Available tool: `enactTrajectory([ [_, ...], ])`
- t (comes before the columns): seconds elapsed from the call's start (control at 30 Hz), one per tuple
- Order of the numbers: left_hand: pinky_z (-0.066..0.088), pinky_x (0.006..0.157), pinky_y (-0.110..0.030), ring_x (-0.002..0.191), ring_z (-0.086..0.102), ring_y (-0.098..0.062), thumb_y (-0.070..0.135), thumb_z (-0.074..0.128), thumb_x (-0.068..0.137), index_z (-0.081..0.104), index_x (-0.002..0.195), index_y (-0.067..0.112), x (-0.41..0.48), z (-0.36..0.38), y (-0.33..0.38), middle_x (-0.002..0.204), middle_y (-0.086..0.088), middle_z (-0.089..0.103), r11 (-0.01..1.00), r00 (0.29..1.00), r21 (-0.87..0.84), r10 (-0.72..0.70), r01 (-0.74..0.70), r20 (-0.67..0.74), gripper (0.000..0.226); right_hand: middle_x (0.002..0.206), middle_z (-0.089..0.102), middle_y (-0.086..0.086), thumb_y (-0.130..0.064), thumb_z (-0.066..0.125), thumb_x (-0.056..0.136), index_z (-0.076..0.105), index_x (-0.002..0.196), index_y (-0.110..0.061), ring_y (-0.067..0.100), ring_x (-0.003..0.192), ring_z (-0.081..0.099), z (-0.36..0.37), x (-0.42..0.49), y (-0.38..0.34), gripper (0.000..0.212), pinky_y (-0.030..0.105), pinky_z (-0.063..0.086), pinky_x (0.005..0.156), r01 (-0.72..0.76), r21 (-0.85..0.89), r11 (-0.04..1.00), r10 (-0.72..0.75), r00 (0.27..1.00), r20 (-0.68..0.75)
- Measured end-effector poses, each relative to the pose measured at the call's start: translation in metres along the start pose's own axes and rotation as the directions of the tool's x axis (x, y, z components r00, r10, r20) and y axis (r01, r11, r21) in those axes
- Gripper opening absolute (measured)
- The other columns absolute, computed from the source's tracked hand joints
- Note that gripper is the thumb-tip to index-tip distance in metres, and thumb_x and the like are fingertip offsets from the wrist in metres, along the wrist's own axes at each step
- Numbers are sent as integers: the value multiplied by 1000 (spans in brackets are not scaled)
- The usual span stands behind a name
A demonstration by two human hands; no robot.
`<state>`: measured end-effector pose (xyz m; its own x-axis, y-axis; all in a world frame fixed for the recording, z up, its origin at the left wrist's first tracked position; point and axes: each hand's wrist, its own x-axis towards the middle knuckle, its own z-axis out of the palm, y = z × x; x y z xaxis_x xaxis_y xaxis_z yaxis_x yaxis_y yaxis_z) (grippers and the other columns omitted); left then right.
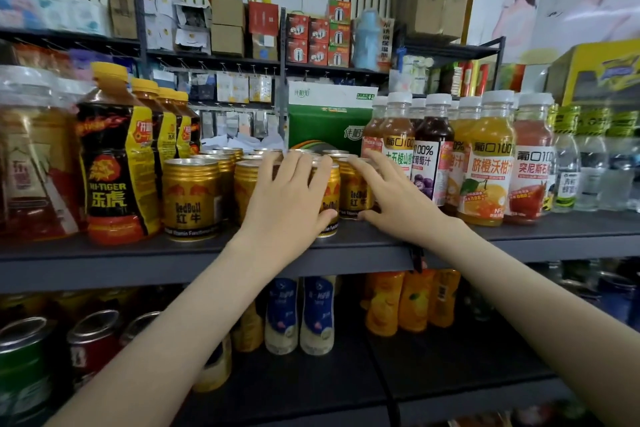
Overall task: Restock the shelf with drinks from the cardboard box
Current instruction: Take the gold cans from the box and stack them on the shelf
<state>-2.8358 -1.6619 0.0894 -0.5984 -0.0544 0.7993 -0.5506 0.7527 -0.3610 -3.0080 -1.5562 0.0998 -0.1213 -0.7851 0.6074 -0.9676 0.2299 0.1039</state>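
gold cans (191,198) with red bulls, dark grey shelf (104,262), orange juice bottle (486,163) white-capped

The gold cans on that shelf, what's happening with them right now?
A person is arranging gold Red Bull cans on the grey shelf. The left hand wraps one front-row can, and the right hand rests against the next can, beside the juice bottles. No cardboard box is visible near the hands.

- Gold metal Red Bull cans (191,198) stand upright in rows on the shelf, packed side by side, labels facing forward.
- Dark grey metal shelf (346,248) carries them near its front edge.
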Motion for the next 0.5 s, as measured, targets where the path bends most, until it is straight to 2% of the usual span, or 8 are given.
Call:
enactTrajectory([
  [0.1, 25, 108, -54, 130, 43, -35, 44, 66, 79, 43, 140, 11, -14, -2, 8, 140, -19, 47, 999, 1000, -24, -30, 30, -1, 73, 154, 22, 11, -20, 62, 90, 28, 149, -14, 26, 143, 17, -11, -23, -11, 68, 34, 17, 116, -48, 83, 995, 52, 997, -49],
  [0.17, 20, 109, -53, 134, 38, -34, 37, 66, 80, 43, 140, 12, -25, -8, 12, 143, -19, 43, 998, 999, -51, -46, 46, -2, 69, 142, 41, 14, -14, 56, 92, 46, 136, -5, 27, 134, 35, -16, -40, -23, 46, 31, 25, 112, -6, 102, 995, 22, 987, -159],
  [0.23, 21, 109, -52, 133, 39, -33, 28, 66, 81, 49, 135, 12, -38, -15, 16, 140, -17, 46, 992, 997, -104, -75, 71, -36, 59, 125, 54, 15, -11, 53, 90, 56, 122, 0, 28, 119, 48, -20, -57, -41, 34, 27, 31, 102, 81, 104, 991, -53, 967, -251],
  [0.3, 25, 108, -50, 129, 44, -32, 23, 64, 83, 54, 129, 11, -57, -28, 21, 136, -16, 51, 981, 989, -153, -129, 117, -71, 48, 117, 58, 13, -11, 53, 89, 58, 117, -1, 25, 110, 51, -22, -76, -66, 30, 25, 35, 96, 172, 130, 976, -129, 948, -290],
  [0.4, 29, 103, -39, 119, 52, -29, 25, 54, 86, 60, 121, 10, -101, -46, 28, 126, -12, 58, 960, 975, -202, -212, 195, -66, 39, 113, 59, 10, -11, 55, 89, 58, 117, -3, 20, 105, 50, -15, -109, -107, 29, 25, 39, 91, 279, 218, 935, -205, 928, -310],
  [0.5, 37, 95, -36, 111, 56, -26, 28, 50, 85, 61, 118, 9, -171, -62, 37, 118, -8, 62, 919, 960, -279, -269, 279, 75, 40, 109, 59, 8, -11, 55, 88, 57, 117, -4, 17, 101, 49, 11, -146, -145, 29, 23, 39, 87, 319, 377, 870, -235, 939, -253],
])
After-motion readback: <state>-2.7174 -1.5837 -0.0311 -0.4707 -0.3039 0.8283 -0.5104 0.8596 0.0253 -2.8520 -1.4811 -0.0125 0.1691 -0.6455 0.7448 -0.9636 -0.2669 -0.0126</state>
